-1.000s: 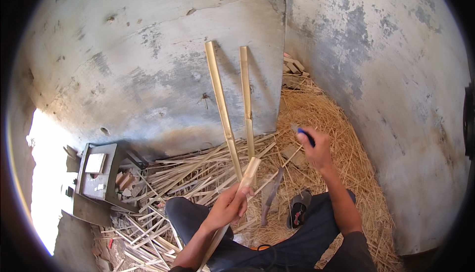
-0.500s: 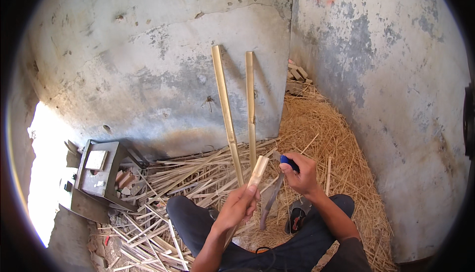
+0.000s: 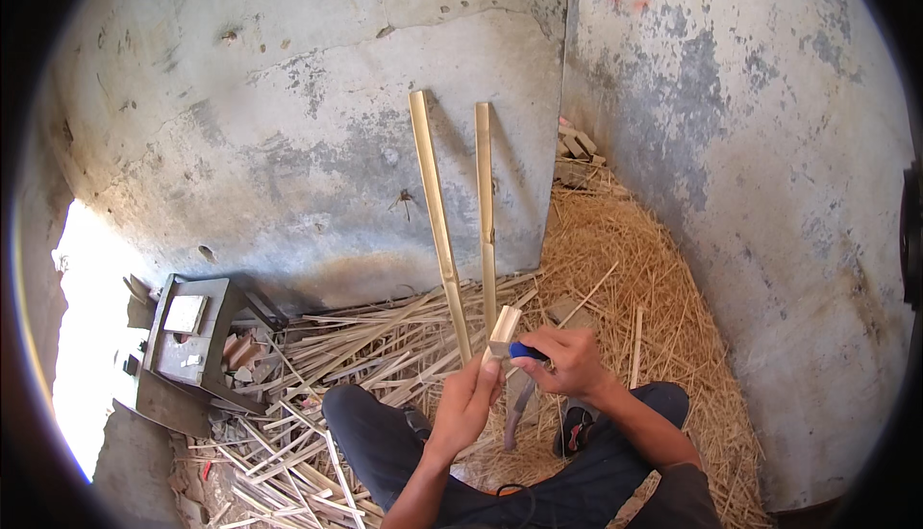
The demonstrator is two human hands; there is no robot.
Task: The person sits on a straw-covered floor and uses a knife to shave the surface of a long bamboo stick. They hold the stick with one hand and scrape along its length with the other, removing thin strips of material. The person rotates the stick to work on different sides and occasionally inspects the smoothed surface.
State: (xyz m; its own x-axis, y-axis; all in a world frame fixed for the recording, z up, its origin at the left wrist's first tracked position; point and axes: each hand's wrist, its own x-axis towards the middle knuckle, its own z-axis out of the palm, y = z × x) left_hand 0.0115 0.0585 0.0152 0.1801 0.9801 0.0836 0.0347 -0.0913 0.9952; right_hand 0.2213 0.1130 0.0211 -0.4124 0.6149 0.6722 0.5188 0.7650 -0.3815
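Observation:
My left hand (image 3: pixel 468 404) is closed around a split bamboo strip (image 3: pixel 506 323), its upper end standing out above the fingers. In my right hand (image 3: pixel 572 364) is a knife with a blue handle (image 3: pixel 525 351). The knife meets the strip just above my left fingers; my right hand hides part of it. Two longer bamboo strips lean on the wall ahead, a left one (image 3: pixel 436 192) and a right one (image 3: pixel 485 192). Below my right hand, a tool with a brown handle (image 3: pixel 513 428) shows in part.
My bent legs (image 3: pixel 375 442) frame the work, with a sandal (image 3: pixel 575 428) by the right knee. Bamboo offcuts (image 3: pixel 365 346) litter the floor to the left, and a heap of shavings (image 3: pixel 625 240) lies right. An overturned wooden stool-like frame (image 3: pixel 212 337) is at left.
My right hand has moved left and down, bringing the knife from beside the strip onto it. The left hand still grips the strip, shifted slightly.

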